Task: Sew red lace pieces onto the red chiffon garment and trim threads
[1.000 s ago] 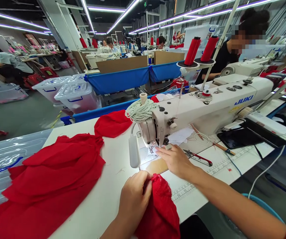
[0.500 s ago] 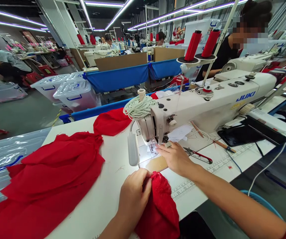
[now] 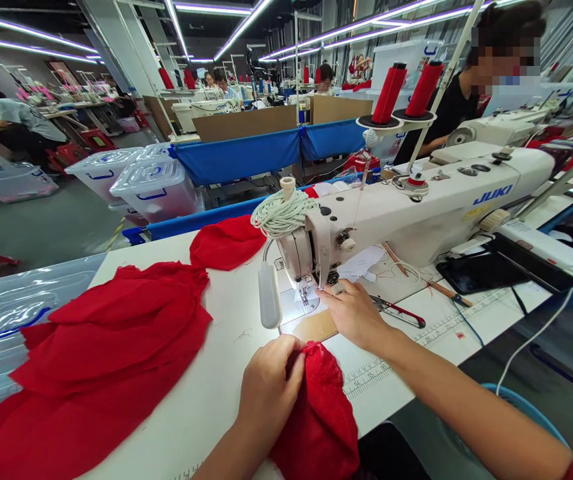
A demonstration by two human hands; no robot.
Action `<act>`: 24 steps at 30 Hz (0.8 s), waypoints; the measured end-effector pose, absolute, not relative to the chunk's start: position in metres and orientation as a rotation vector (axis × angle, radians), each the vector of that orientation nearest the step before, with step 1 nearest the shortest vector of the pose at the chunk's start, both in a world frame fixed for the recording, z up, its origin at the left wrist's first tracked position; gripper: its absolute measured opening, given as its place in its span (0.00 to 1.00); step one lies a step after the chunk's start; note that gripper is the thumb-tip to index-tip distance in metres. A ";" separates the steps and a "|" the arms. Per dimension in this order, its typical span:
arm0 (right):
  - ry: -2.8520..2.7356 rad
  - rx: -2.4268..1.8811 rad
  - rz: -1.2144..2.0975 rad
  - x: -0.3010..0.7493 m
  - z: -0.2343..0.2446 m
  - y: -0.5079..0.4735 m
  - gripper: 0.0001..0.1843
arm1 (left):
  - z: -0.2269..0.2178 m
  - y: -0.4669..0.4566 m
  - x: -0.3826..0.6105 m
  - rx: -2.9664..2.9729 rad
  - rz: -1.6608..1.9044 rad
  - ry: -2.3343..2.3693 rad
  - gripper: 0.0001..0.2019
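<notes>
Red fabric (image 3: 319, 413) with a gathered, textured edge hangs over the table's front edge. My left hand (image 3: 271, 377) is closed on its upper corner, pinching it between thumb and fingers. My right hand (image 3: 354, 313) reaches in beside the presser foot (image 3: 305, 293) of the white sewing machine (image 3: 406, 200). Its fingertips are drawn together at a small white slip (image 3: 298, 292) by the foot; whether they grip it is hidden. Thread snips (image 3: 399, 311) with a red handle lie just right of that hand.
A large pile of red cloth (image 3: 111, 360) covers the table's left side, with a smaller red piece (image 3: 226, 243) behind. A grey lamp (image 3: 269, 297) stands left of the needle. White paper pieces (image 3: 361, 262), a wooden-handled tool (image 3: 449, 293) and a black tablet (image 3: 484, 272) lie rightward. A co-worker (image 3: 459, 100) sits beyond.
The printed white slip in front of the presser foot has shifted back and right, showing more of the metal plate. My right fingertips moved slightly right; my left hand keeps the fabric.
</notes>
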State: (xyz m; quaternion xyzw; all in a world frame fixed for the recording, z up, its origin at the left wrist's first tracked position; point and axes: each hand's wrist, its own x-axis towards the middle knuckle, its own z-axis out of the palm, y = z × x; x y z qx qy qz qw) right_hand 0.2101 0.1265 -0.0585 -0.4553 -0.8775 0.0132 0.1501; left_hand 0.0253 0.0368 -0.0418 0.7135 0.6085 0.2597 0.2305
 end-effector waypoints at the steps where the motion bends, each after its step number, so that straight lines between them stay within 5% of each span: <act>1: -2.522 -1.311 0.035 0.210 -0.058 0.126 0.19 | -0.042 0.037 0.025 1.960 0.713 1.675 0.08; 20: -2.305 -1.197 0.019 0.213 -0.061 0.123 0.16 | -0.044 0.036 0.024 1.810 0.803 1.575 0.09; 24: -2.224 -0.887 0.692 0.214 -0.040 0.109 0.12 | -0.045 0.036 0.023 1.767 0.909 1.514 0.08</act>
